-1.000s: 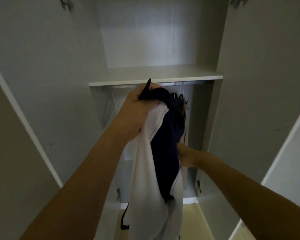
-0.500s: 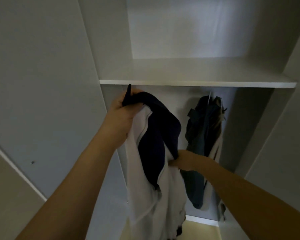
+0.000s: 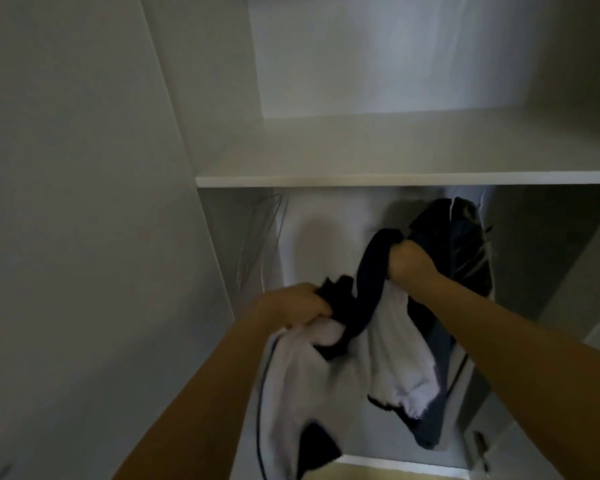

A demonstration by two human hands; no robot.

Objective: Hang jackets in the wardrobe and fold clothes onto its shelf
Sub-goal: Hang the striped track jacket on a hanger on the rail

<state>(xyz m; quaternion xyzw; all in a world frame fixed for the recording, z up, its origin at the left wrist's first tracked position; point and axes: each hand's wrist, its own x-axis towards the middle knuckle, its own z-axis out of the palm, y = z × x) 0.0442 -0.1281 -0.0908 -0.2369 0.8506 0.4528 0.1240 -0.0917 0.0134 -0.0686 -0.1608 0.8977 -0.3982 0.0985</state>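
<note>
A white and navy jacket [image 3: 392, 344] hangs stretched between both my hands in front of the open wardrobe. My left hand [image 3: 291, 306] grips one bunched end of its navy collar, lower and to the left. My right hand [image 3: 409, 263] grips the other end of the collar, higher and further in, under the white shelf [image 3: 395, 178]. A dark jacket [image 3: 465, 244] hangs in the hanging space right behind my right hand. The rail itself is hidden by the shelf.
Several thin wire hangers [image 3: 267, 233] hang bare at the left of the hanging space. The wardrobe's open left door [image 3: 77, 237] fills the left side. A door hinge [image 3: 480, 448] sits low on the right wall. A strip of light floor [image 3: 378, 474] shows below.
My left hand has dropped lower with the collar. My right hand let go of the jacket's middle, rose and took hold of the collar's other end, spreading the jacket out.
</note>
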